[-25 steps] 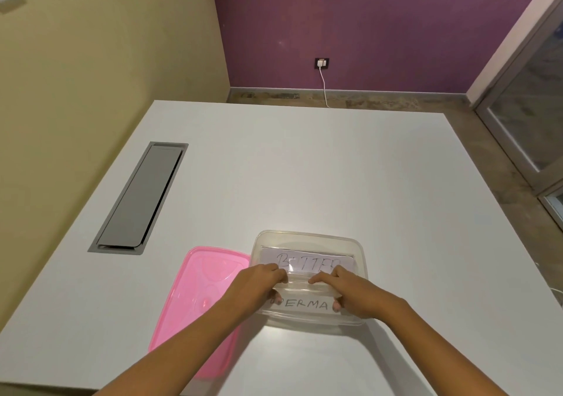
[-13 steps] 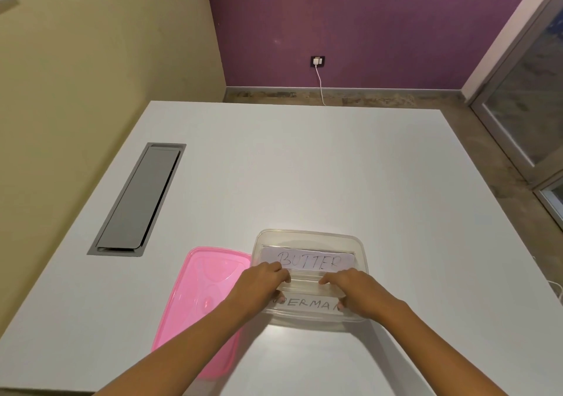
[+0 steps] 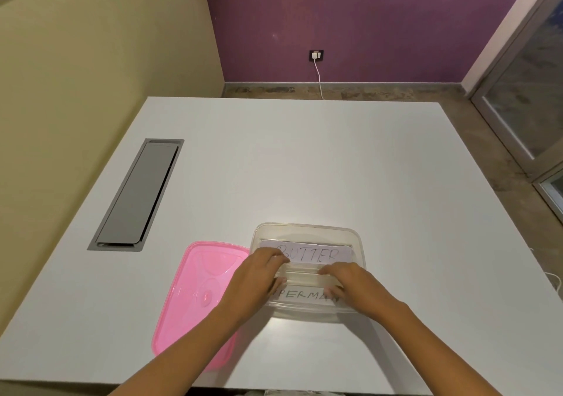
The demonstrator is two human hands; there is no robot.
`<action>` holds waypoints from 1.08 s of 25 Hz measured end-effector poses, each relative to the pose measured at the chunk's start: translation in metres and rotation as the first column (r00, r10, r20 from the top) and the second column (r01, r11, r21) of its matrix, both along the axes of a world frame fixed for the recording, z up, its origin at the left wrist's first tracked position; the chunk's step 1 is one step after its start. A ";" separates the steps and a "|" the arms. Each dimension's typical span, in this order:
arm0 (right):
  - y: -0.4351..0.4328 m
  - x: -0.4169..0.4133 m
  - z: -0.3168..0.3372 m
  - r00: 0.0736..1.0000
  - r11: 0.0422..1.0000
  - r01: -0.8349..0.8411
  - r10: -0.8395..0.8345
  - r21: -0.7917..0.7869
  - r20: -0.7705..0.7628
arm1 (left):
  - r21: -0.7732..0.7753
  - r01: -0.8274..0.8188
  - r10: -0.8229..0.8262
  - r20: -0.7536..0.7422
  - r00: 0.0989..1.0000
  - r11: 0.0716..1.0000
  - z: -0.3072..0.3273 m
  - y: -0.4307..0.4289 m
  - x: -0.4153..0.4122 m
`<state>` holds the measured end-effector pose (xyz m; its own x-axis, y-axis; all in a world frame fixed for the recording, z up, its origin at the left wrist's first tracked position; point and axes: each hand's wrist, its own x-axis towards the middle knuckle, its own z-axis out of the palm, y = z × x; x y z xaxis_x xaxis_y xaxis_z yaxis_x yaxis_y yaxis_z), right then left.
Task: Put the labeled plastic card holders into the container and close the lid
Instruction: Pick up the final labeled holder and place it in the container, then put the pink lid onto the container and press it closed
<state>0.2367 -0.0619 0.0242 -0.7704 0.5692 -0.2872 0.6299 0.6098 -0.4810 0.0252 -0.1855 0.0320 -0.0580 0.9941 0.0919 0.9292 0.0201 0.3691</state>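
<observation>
Now the near card reads "PERMAN" almost whole, where half a second ago the right hand (image 3: 350, 286) hid its last letters; both hands have slid slightly apart along the holder. Inside the clear container (image 3: 359, 244) on the white counter (image 3: 335, 167) lie two labeled card holders: the far one (image 3: 320, 254) marked "BUTTER", the near one (image 3: 304, 295) at the front wall. The left hand (image 3: 259, 276) and the right rest with fingers curled on the clear holder between the labels. Just left of the container lies the pink lid (image 3: 201, 289), off.
</observation>
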 end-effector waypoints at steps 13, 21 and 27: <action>-0.037 -0.003 0.000 0.949 0.992 0.122 -0.126 -0.031 -0.288 | -0.242 -0.521 0.523 -0.060 0.850 0.819 -0.035 -0.117 0.000; -0.040 -0.005 0.000 0.947 0.990 0.136 -0.138 -0.028 -0.291 | -0.419 -0.363 0.309 -0.193 0.931 0.832 -0.043 -0.130 0.004; -0.037 0.001 0.003 0.949 0.990 0.144 -0.141 -0.012 -0.282 | -0.279 -0.341 0.268 -0.268 0.925 0.898 -0.024 -0.121 -0.006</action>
